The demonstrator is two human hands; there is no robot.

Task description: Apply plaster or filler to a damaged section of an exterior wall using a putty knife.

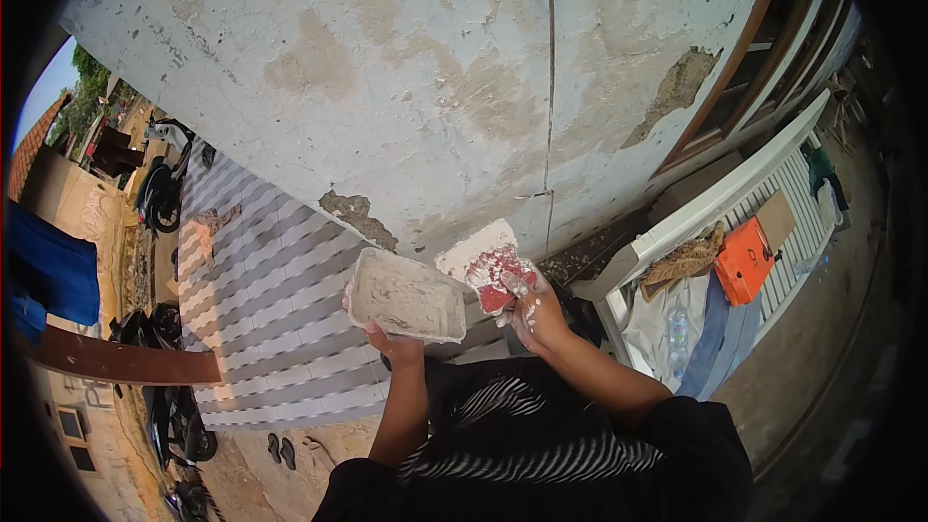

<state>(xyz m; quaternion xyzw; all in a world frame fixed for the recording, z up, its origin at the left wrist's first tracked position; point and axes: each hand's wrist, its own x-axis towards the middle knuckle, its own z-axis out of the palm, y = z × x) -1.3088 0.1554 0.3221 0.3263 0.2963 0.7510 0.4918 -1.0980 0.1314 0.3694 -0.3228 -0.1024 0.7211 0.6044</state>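
Note:
My left hand (394,344) grips a shallow rectangular tub (421,336) by its near left side, with the thumb at the rim. Greyish-white plaster (406,292) coats the inside of the tub. In my right hand (539,311) is a red plastering spreader (493,278), its far part thickly covered with whitish plaster. The spreader is tilted beside the tub's right end, close to it. White smears mark the fingers of my right hand. Beyond both hands stands a patched, pale wall (435,106) with peeling areas and a dark vertical line.
On the right, a white slatted bench (778,232) carries an orange box (744,261), cloths and a plastic bottle (679,331). A wood-framed window (739,77) is at upper right. To the left lie striped tiles (280,329), a pair of sandals (281,450) and parked motorbikes (162,193).

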